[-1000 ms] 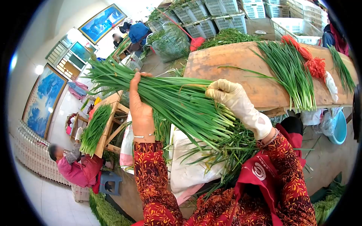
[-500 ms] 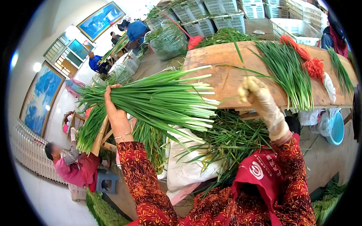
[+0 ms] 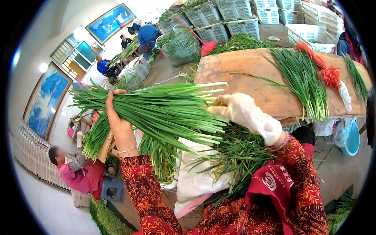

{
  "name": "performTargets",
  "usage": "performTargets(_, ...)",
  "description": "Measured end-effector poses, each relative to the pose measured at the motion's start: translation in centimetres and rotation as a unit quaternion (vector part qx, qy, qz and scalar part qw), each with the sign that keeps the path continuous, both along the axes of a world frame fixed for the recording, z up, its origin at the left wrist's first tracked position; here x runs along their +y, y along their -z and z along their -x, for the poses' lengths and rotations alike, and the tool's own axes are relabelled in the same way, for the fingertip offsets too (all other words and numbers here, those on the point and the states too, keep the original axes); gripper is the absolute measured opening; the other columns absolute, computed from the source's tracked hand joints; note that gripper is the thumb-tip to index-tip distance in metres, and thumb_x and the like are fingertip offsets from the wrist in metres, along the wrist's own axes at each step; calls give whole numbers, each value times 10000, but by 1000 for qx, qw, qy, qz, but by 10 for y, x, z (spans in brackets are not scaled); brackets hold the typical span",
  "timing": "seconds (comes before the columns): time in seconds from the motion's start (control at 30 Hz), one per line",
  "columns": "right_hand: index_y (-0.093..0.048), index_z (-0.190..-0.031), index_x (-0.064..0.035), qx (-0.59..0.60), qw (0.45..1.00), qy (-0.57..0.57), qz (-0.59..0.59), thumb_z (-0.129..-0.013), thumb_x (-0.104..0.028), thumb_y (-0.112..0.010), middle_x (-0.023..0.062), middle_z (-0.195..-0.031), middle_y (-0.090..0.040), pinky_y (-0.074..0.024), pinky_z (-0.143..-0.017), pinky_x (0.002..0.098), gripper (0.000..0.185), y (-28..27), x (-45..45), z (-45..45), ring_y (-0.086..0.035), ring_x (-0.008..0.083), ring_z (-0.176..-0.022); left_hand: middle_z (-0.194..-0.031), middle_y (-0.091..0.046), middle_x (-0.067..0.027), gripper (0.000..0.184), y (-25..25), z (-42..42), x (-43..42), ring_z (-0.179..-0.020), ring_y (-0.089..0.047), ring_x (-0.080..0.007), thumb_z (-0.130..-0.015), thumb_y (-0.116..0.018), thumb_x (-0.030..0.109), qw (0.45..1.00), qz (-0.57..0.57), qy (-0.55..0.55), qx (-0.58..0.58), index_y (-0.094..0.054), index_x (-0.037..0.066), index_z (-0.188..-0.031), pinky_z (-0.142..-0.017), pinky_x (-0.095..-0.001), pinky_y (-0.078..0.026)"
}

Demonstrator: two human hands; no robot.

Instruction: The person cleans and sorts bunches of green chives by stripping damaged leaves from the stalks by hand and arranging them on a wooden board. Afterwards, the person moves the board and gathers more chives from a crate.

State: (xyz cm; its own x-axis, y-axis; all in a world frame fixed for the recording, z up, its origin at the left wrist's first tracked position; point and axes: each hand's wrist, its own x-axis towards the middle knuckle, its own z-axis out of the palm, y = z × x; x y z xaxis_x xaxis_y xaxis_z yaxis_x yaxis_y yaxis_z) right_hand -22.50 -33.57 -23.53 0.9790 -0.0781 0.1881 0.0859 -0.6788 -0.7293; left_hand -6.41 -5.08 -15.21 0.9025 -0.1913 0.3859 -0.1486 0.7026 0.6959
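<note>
The left hand (image 3: 121, 131), bare, has its grip closed around a bunch of long green stalks (image 3: 164, 109), held in the air just off the tabletop's (image 3: 229, 64) near left corner. The gloved right hand (image 3: 246, 114) is at the pale stalk ends, its fingers bent; whether its grip is open or closed on a stalk cannot be determined, the fingertips being poorly resolved. A second bunch (image 3: 300, 80) lies with pale ends at the tabletop's near edge, beside red strands (image 3: 329, 76).
</note>
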Motion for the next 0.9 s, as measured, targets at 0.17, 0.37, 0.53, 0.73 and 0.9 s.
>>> performTargets(0.17,-661,-927,-114,-16,999,29,-23,-844,-421,-579,145,-785,-656,-485,-701,423,329,15,3,-10,-631,337,-785,-860,-588,-36,150,-8,11,-2,-862,-569,-163,-820,-678,108,1000,13,-6,11,-568,67,-913,-785,-290,-487)
performTargets(0.37,-654,-872,-96,65,992,58,93,-843,-360,-574,163,-754,-645,-500,-655,427,277,70,-42,32,-630,352,-743,-836,-583,-38,109,-7,-4,30,-839,-561,-156,-828,-652,73,999,38,30,13,-563,59,-889,-811,-284,-475)
performTargets(0.53,-677,-888,-64,279,891,-50,355,-808,-299,-602,159,-832,-663,-517,-678,427,259,190,-68,45,-647,319,-803,-834,-598,-49,101,-12,-13,51,-835,-578,-175,-823,-661,97,992,-31,-120,-11,-574,65,-862,-794,-310,-487)
performTargets(0.73,-555,-1205,-14,107,990,-56,-78,-806,-507,-624,209,-1086,-630,-465,-871,365,637,110,-41,22,-602,312,-1022,-860,-621,-84,119,-18,-34,50,-870,-600,-211,-812,-669,118,998,-7,-63,-7,-595,35,-855,-827,-353,-507)
performTargets(0.9,-484,-1295,0,81,830,-234,-500,-848,-400,-644,72,-1137,-591,-440,-828,267,620,86,5,-28,-546,148,-988,-872,-627,-83,111,-22,-22,20,-948,-601,-223,-818,-669,127,997,8,-79,8,-598,45,-841,-881,-387,-494)
